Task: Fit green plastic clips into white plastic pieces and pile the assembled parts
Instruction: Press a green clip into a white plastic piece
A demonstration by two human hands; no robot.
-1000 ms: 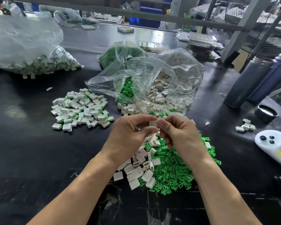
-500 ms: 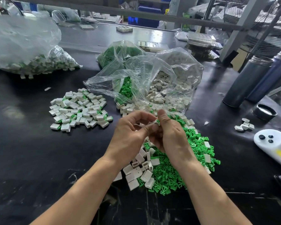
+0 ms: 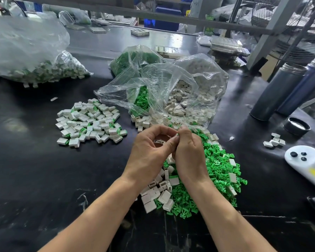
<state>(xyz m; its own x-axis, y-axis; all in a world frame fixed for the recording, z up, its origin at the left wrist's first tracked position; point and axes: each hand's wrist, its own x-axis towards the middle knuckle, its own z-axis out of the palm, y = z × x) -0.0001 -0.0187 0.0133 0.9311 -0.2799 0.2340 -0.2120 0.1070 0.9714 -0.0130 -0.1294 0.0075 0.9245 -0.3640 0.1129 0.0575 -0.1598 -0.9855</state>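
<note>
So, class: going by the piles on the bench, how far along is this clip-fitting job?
Done: a pile of assembled parts lies to the left, with a bag of more behind. In hand: the left hand and right hand meet fingertip to fingertip, apparently pinching one piece, mostly hidden. Left: heaps of green clips and white pieces, plus the open bags.

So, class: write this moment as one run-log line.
step: fitting clip | left hand: pinching small part | right hand: pinching same part | finished pile: left of hands | loose green clips: under right hand
</note>
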